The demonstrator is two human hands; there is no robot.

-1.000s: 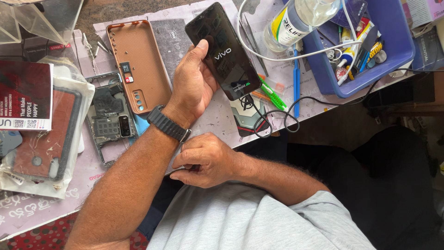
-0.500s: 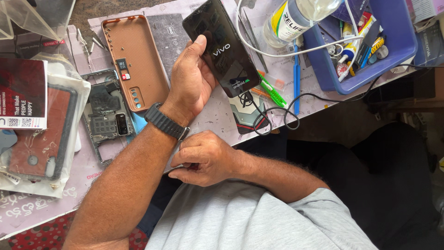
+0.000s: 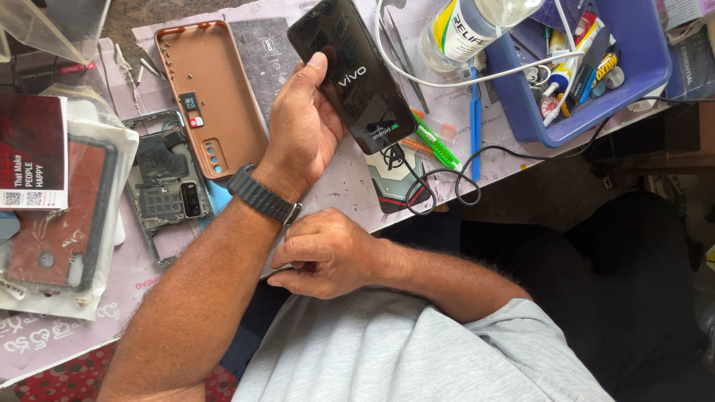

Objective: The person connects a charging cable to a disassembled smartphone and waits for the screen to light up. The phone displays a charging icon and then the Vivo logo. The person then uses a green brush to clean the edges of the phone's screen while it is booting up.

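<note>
My left hand (image 3: 302,126), with a dark watch band on its wrist, is shut on a black smartphone (image 3: 357,82). It holds the phone tilted above the worktable, thumb on the left edge of the screen. The screen is dark with a white logo lit in the middle. A black cable (image 3: 447,175) hangs from the phone's lower end and loops over the table edge. My right hand (image 3: 328,253) rests at the near table edge with its fingers curled together; whether it pinches anything is hidden.
A brown phone case (image 3: 212,97) and an opened phone frame (image 3: 164,193) lie left of my hand. Further left are a bagged case (image 3: 59,223) and a red booklet (image 3: 30,149). A blue tray (image 3: 640,67) of tools, a bottle (image 3: 462,30), a green tool (image 3: 436,145) and tweezers (image 3: 402,52) lie right.
Only the view has shifted slightly. Both hands and the phone keep their places.
</note>
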